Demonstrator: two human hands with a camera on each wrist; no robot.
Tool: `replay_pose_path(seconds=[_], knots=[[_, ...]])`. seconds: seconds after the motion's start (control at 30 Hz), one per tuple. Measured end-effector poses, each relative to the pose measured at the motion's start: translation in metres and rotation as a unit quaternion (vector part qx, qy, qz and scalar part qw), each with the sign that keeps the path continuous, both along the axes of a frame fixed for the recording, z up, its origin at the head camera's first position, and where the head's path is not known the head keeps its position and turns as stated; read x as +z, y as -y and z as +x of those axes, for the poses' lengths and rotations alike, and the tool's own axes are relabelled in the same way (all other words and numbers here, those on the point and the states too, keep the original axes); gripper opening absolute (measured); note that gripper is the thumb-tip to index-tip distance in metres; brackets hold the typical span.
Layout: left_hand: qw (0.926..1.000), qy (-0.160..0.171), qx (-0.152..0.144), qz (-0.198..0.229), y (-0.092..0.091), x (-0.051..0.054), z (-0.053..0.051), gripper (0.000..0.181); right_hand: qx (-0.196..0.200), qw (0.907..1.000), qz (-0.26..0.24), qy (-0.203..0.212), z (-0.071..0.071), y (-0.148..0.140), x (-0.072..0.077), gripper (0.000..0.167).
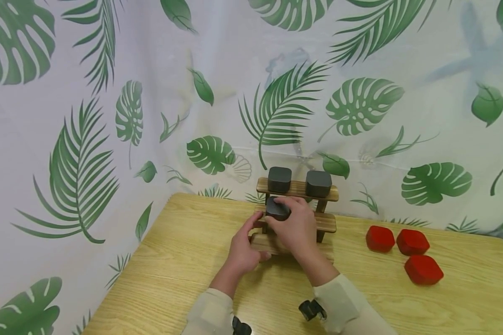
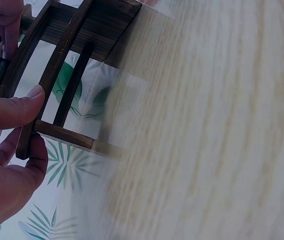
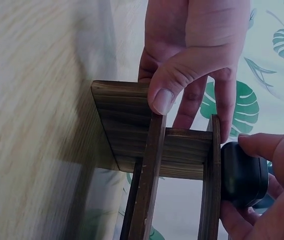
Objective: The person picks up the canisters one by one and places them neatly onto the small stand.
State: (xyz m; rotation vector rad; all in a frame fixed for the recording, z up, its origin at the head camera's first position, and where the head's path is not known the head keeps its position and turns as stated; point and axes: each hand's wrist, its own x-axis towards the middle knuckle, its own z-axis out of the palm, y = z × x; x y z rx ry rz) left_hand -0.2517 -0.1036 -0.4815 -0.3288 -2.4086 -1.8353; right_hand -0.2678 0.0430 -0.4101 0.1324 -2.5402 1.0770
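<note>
With the three-tier wooden stand (image 1: 299,188) on the wood-grain bench (image 1: 184,246) taken as the dial's centre, the left hand (image 1: 244,251) is seen at 8 o'clock, clamped on the stand's left end, with a plank held between thumb and fingers. At 10 o'clock a black rounded-square case (image 1: 276,209) is pinched at the middle tier's left end by the right hand (image 1: 295,225), whose thumb and fingers are closed on its sides. On the top tier, a second black case (image 1: 279,179) is placed at 11 o'clock and a third black case (image 1: 318,184) at 1 o'clock. Well apart, between 3 and 4 o'clock, three red rounded-square cases (image 1: 412,242) are grouped on the bench.
</note>
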Motion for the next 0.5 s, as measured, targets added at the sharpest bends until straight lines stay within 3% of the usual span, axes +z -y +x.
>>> replay_pose_path(seconds=[0.33, 0.5], knots=[[1.0, -0.002, 0.001, 0.004, 0.0004, 0.0012, -0.0015, 0.106, 0.009, 0.9999, 0.007, 0.0, 0.0005, 0.0011, 0.003, 0.051], [1.0, -0.001, 0.001, 0.004, 0.0006, 0.0015, -0.0005, 0.105, 0.008, 0.9997, 0.012, 0.019, 0.0019, 0.0005, 0.0009, 0.059]])
